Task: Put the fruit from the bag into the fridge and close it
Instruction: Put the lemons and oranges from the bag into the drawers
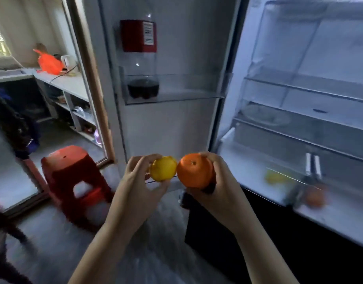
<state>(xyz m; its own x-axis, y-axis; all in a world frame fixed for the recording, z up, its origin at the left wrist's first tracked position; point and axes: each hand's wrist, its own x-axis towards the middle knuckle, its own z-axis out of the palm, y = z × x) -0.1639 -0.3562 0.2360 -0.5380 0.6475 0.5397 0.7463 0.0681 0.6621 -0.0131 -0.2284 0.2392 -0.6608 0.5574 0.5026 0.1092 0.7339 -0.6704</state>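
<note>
Person is standing at the open fridge (299, 83), left hand (135, 177) pinching a lemon (163, 169) and right hand (219, 181) wrapping round an orange (195, 171), with the two fruits touching. The drawer (248, 156) is sitting at about 3 o'clock from the hands, and it's showing a blurry yellow fruit (276, 177) and an orange blob (315, 198). Right hand is nearer, so I'm guessing it's going in first. The door (176, 130) is hanging open at 12 o'clock, and I'm seeing nothing blocking the path over the drawer's rim.

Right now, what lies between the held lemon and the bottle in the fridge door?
Head view: only the clear door shelf and bare white door lining, between lemon and bottle.
</note>
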